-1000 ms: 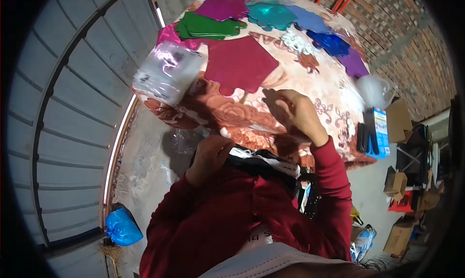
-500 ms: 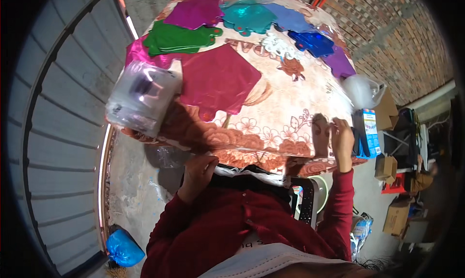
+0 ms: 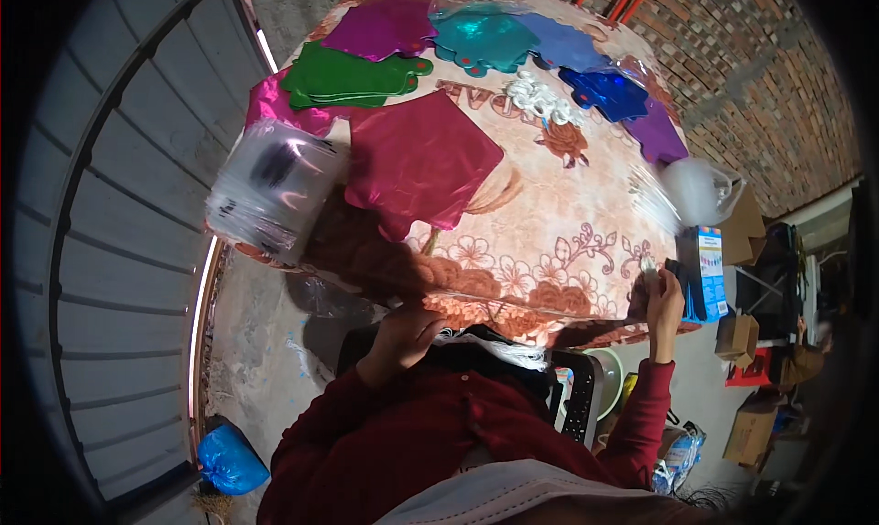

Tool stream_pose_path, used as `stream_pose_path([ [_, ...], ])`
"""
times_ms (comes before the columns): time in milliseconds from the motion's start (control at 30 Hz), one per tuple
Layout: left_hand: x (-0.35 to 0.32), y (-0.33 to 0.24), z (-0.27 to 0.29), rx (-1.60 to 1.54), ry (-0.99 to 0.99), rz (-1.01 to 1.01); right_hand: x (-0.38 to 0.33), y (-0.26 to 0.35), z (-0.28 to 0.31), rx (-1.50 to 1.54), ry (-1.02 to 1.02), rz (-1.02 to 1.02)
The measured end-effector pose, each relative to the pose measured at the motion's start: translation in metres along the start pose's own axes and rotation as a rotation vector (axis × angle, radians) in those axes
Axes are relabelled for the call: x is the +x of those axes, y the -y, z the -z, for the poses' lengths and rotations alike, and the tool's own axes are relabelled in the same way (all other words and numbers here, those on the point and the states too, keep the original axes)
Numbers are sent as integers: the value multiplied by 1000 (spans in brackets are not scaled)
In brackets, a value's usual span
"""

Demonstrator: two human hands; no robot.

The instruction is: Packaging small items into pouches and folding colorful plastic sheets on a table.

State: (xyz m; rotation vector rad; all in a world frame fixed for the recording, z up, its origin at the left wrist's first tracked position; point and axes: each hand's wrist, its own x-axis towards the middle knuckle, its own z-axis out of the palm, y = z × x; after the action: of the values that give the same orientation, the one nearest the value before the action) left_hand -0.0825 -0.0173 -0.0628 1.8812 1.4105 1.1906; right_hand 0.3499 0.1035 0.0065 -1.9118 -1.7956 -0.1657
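My right hand [image 3: 666, 307] has swung rightward across the cloth [image 3: 586, 195], bringing its fingertips to a pale piece [image 3: 648, 265], well away from the red foil [image 3: 421, 163]; I can't tell whether they pinch it. The piece looks small and whitish. My left hand [image 3: 403, 340] curls beside white strings [image 3: 499, 349], its grip unclear.

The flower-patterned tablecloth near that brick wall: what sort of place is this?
Perhaps a makeshift home workshop or storeroom: it has a bare brick wall, cardboard boxes and a flower-patterned tablecloth laid with shiny coloured sheets.
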Motion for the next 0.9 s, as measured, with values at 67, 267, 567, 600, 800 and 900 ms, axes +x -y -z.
stream_pose_path([
  [67,-5,2,-3,3,27,18,5,5,4,-74,171,-69],
  [267,-3,0,-2,-40,5,14,5,-1,14,-82,74,-58],
  [567,5,-8,5,-93,-25,-40,12,41,31,-383,53,40],
  [600,7,-12,10,-99,-45,-57,16,62,30,-332,-94,214],
  [800,10,-17,26,-38,-139,-136,49,255,-34,661,489,530],
  [900,16,-23,34,21,-188,-176,61,316,-69,625,557,736],
])
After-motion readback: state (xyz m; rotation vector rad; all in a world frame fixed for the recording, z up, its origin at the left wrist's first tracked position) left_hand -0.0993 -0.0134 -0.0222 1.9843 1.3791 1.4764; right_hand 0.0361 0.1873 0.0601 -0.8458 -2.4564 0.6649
